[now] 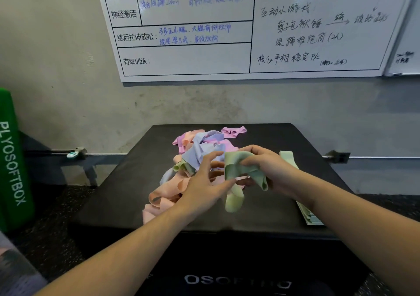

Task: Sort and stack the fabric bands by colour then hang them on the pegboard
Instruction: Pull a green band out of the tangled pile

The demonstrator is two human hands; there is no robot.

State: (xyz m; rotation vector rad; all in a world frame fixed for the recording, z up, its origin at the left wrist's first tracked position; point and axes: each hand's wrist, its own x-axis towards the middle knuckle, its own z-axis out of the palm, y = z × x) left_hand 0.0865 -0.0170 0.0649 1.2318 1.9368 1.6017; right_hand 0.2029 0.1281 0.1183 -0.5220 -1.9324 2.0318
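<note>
A jumbled pile of fabric bands (200, 150) in pink, peach, lilac and green lies on top of a black soft box (127, 193). My right hand (270, 170) grips a pale green band (238, 170) just above the pile's right side; the band's lower loop hangs down. My left hand (204, 186) hovers beside it with fingers spread, fingertips near the green band. A stack of green bands (306, 213) lies along the box's right edge, partly hidden by my right forearm. One pink band (234, 130) lies apart at the back.
A whiteboard (250, 34) with handwriting hangs on the grey wall behind the box. A green soft box (11, 159) stands at the left. A metal rail (75, 152) runs along the wall base. No pegboard is in view.
</note>
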